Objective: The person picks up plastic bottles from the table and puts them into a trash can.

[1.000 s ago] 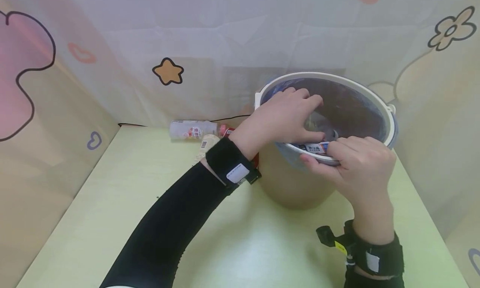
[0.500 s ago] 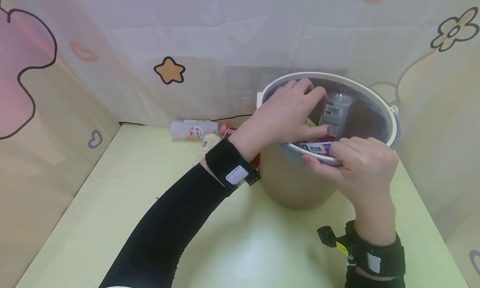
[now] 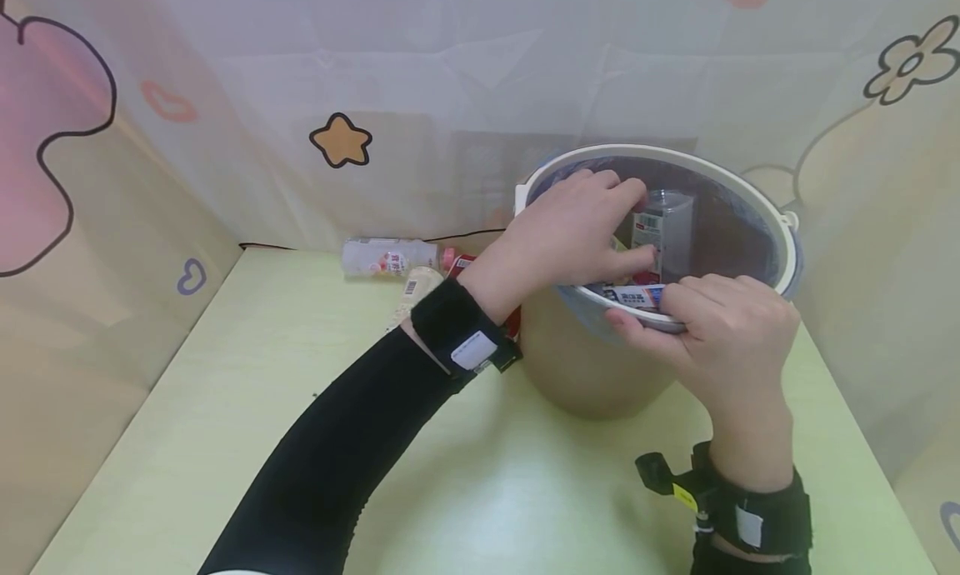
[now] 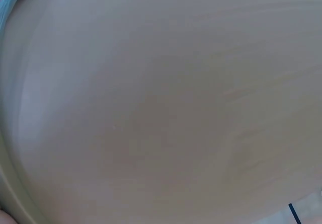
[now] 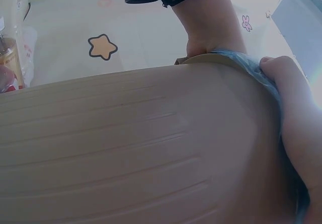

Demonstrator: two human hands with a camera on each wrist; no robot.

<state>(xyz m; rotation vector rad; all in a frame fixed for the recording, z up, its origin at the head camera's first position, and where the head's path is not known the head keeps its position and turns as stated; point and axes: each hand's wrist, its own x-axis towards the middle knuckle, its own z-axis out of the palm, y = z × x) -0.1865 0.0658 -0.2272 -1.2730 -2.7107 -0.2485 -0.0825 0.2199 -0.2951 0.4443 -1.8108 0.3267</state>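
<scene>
A beige bin with a white rim and a bluish bag liner stands on the table. My left hand reaches across its left rim, fingers spread and the thumb out, with the fingertips inside the mouth. Just beyond these fingers is a clear plastic bottle with a printed label, inside the bin. My right hand grips the front rim, the thumb outside over the liner. Near its knuckles shows a blue-and-white printed pack. In the right wrist view, the right thumb lies along the liner.
Left of the bin, a clear bottle with a pink cap lies by the back wall. Beside it are a cream-coloured container with a barcode and a red item, partly behind my left wrist. A patterned curtain surrounds the table.
The clear bottle inside the bin has come into fuller view and turned, its label now showing beyond my left hand. Both hands stay nearly where they were.
</scene>
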